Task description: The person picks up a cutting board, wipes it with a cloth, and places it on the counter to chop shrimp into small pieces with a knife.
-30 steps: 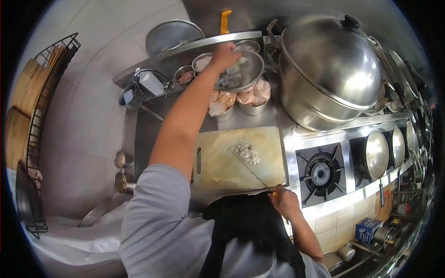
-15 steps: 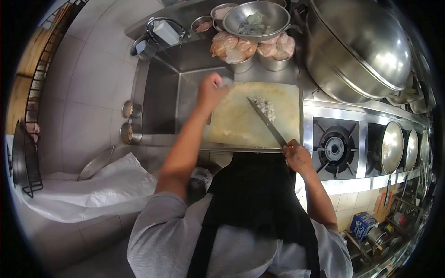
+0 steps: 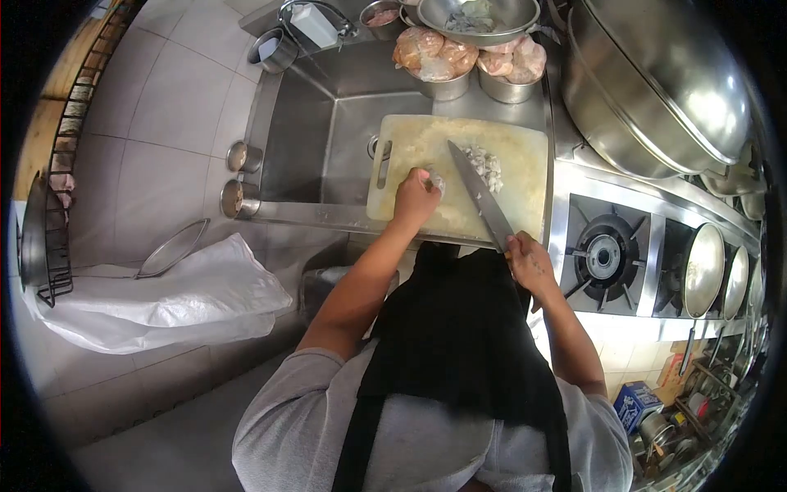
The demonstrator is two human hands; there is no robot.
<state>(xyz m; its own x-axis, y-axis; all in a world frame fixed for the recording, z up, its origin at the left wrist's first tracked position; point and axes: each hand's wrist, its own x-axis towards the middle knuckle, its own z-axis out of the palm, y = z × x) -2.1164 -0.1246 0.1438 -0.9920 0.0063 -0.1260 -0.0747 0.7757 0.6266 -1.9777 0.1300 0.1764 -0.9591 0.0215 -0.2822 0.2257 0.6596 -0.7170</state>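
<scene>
At the board's (image 3: 459, 217) near edge, toward the right corner, the right hand (image 3: 529, 261) grips the knife (image 3: 484, 199) handle, fingers closed, blade slanting toward the far edge. The left hand (image 3: 416, 197), above the near-left part, pinches a pale piece (image 3: 437, 182), fingertips narrow. Chopped pieces (image 3: 482, 166) lie right of the blade. Board surface shows between left hand and blade. The sink (image 3: 299, 131) opens past the left edge; a burner (image 3: 603, 256) sits beyond the right; pots (image 3: 506, 90) stand past the far edge.
</scene>
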